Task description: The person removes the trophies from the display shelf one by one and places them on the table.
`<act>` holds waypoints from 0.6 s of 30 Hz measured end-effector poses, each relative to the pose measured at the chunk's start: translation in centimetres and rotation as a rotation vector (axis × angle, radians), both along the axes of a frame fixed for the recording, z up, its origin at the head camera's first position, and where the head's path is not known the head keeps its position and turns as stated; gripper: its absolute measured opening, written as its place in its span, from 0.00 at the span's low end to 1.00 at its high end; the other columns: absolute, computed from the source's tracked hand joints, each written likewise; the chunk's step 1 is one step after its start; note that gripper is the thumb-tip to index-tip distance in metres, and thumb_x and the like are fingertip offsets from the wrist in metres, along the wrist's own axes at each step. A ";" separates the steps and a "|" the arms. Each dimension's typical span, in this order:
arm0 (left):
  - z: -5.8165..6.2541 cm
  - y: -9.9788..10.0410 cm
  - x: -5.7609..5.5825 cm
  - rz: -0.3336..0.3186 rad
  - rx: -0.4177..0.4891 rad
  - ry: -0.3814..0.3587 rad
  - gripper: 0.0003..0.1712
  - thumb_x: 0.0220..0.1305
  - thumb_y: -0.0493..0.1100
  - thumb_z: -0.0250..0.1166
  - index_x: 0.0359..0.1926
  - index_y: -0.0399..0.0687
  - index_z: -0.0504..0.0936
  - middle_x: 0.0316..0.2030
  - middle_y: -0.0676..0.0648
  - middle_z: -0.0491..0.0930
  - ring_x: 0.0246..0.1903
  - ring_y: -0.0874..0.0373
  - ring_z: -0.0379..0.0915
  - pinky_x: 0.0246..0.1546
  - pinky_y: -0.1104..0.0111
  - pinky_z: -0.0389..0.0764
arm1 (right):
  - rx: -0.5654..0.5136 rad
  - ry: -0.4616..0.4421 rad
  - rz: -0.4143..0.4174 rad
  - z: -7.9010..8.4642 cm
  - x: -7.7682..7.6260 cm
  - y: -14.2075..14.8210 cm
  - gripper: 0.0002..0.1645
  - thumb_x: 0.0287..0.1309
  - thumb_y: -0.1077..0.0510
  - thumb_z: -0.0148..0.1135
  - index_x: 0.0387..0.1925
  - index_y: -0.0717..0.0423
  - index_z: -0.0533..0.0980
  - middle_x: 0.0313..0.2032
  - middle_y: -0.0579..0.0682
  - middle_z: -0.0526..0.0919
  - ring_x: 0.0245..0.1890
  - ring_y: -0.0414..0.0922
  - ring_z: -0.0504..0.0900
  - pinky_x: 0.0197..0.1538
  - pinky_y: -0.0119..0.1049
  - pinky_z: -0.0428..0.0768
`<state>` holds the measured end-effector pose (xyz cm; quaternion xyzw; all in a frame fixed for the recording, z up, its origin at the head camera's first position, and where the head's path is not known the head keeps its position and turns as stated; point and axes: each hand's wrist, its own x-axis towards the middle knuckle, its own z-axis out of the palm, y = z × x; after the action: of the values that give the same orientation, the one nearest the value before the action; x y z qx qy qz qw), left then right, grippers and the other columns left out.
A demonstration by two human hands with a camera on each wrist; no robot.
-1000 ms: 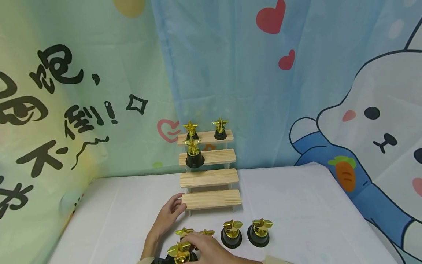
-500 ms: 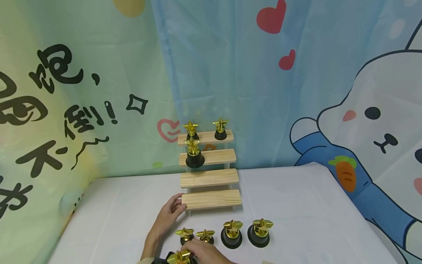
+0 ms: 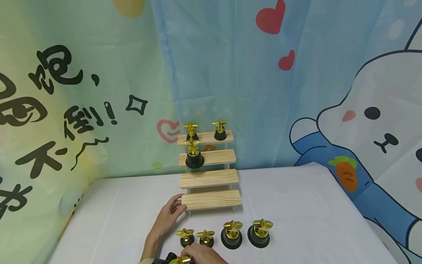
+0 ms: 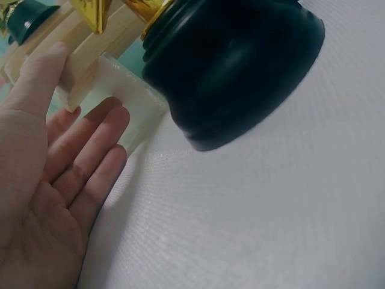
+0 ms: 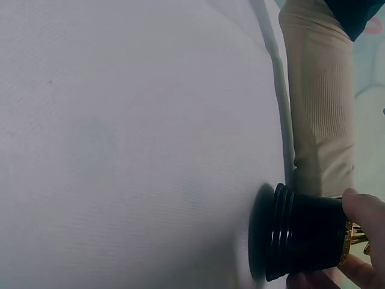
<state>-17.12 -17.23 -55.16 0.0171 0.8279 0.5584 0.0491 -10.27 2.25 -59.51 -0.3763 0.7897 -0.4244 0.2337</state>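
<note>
At the left end of the lowest step of a wooden tiered display stand (image 3: pixel 211 200), my left hand (image 3: pixel 166 217) grips the board. Its thumb lies against the wood and its fingers reach beneath, beside a clear support (image 4: pixel 135 93) in the left wrist view. My right hand (image 3: pixel 205 254) holds a gold star trophy (image 5: pixel 310 232) by its upper part, fingers and thumb around it, low at the front edge of the head view. The black base of that trophy is close to the white cloth. Another trophy's black base (image 4: pixel 234 72) looms large near my left hand.
Two small trophies (image 3: pixel 187 237) (image 3: pixel 206 238) and two larger ones (image 3: pixel 232 234) (image 3: pixel 260 233) stand in a row before the stand. Two trophies (image 3: pixel 220 130) occupy the top step, and one (image 3: pixel 194 156) the second. A printed curtain (image 3: pixel 211 73) hangs behind.
My right hand has drawn back toward the front edge with the trophy, uncovering the two small trophies it partly hid. My left hand has stayed at the stand.
</note>
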 end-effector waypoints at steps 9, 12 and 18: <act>0.0 0.0 0.2 0.002 -0.014 0.007 0.35 0.63 0.60 0.63 0.67 0.52 0.68 0.46 0.49 0.84 0.48 0.58 0.80 0.48 0.72 0.78 | -0.024 0.035 -0.010 5.3 1.8 0.2 0.17 0.64 0.46 0.60 0.46 0.53 0.77 0.36 0.40 0.78 0.34 0.22 0.68 0.36 0.22 0.73; 0.0 0.1 0.2 0.005 -0.008 0.009 0.35 0.62 0.60 0.64 0.66 0.52 0.68 0.46 0.49 0.84 0.48 0.58 0.80 0.48 0.72 0.78 | -0.014 0.041 -0.030 7.3 2.5 0.2 0.15 0.65 0.47 0.58 0.44 0.53 0.77 0.35 0.39 0.77 0.33 0.22 0.67 0.35 0.22 0.72; 0.0 0.0 0.1 0.001 0.005 0.015 0.34 0.63 0.59 0.63 0.66 0.52 0.69 0.46 0.49 0.84 0.47 0.58 0.80 0.47 0.73 0.78 | -0.046 0.114 -0.063 8.8 3.4 0.4 0.12 0.66 0.49 0.57 0.42 0.53 0.77 0.34 0.37 0.76 0.33 0.21 0.66 0.35 0.21 0.72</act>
<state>-16.98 -17.22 -55.14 0.0212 0.8270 0.5602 0.0424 -6.88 2.64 -50.70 -0.3803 0.8032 -0.4274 0.1662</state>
